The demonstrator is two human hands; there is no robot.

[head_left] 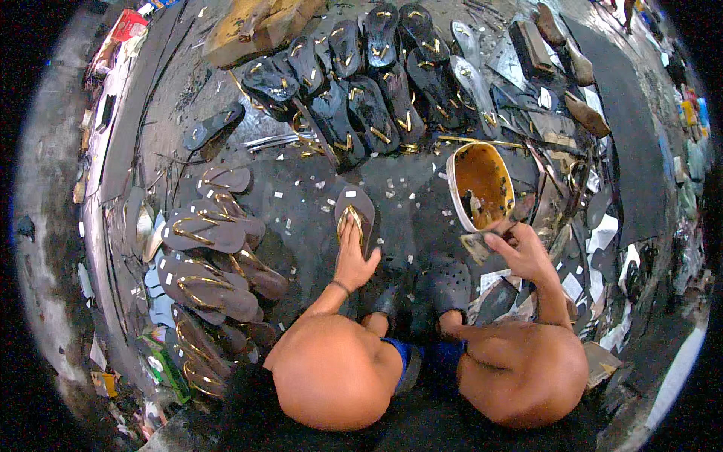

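A brown flip-flop [351, 197] with a gold strap lies in front of me on the dark mat. The fingers of my left hand [352, 256] are stretched flat over its strap, thumb spread to the side. My right hand [523, 252] is closed beside the near rim of an oval tub [451, 181] with a yellowish-brown, stained inside. A small flat greyish piece [476, 245] shows at its fingertips; whether they grip it or something else I cannot make out.
Brown flip-flops with gold straps [207, 286] are heaped to my left. Beyond the mat several dark flip-flops [369, 113] stand in rows, near a yellowish block [260, 30]. Shoe-shaped forms [586, 113] lie far right. Scraps [572, 286] litter the right side.
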